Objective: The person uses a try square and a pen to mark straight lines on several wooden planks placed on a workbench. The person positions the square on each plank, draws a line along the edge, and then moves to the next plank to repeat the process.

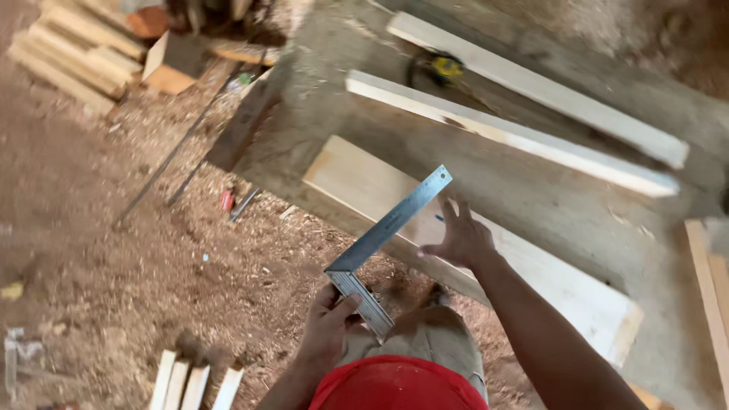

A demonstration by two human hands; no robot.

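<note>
The left hand [328, 328] is closed around the thick handle of a metal square [383, 243], thumb on top. The blade runs up and away from that grip, its far end lying over the near edge of a wide pale board [531, 273]. The right hand [459, 237] is open with fingers spread, resting on the board just beside the blade and holding nothing. The board lies on a dusty workbench [319, 91]; beyond it rest two narrow slats [516, 137] and a yellow tape measure [444, 67].
</note>
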